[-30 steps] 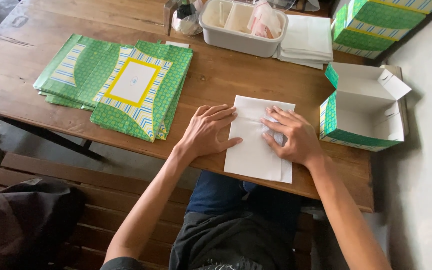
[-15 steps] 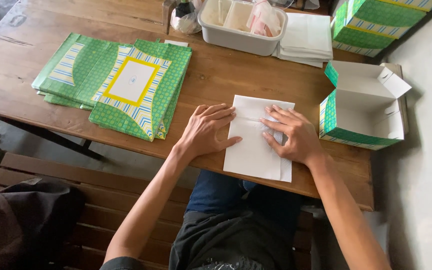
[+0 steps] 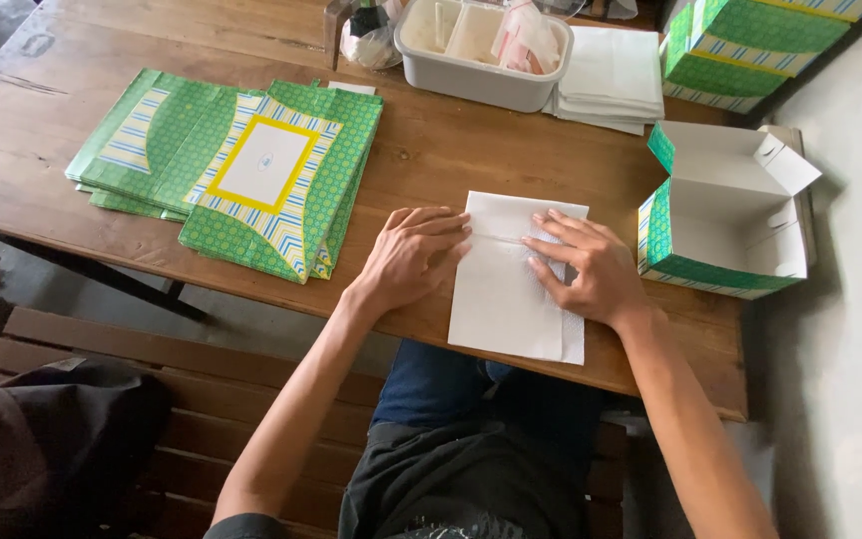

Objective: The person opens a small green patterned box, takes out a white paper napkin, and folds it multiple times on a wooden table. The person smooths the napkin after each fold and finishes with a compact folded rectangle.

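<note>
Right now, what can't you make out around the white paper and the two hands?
Head view only:
- White paper: the parts under the left hand and right hand are covered.
- Open green box: its floor looks bare, but the near wall hides the front part.
- Grey tub: contents too small to identify.
- Stacked green boxes: cut off by the top edge.

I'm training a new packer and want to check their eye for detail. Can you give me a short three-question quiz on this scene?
1. True or false: both hands press flat on the white paper sheet.
2. Which stands beside the right hand? A) open green box B) grey tub C) flat green cartons
3. Which hand lies nearer those flat green cartons?

Key: 1 true; 2 A; 3 the left hand.
</note>
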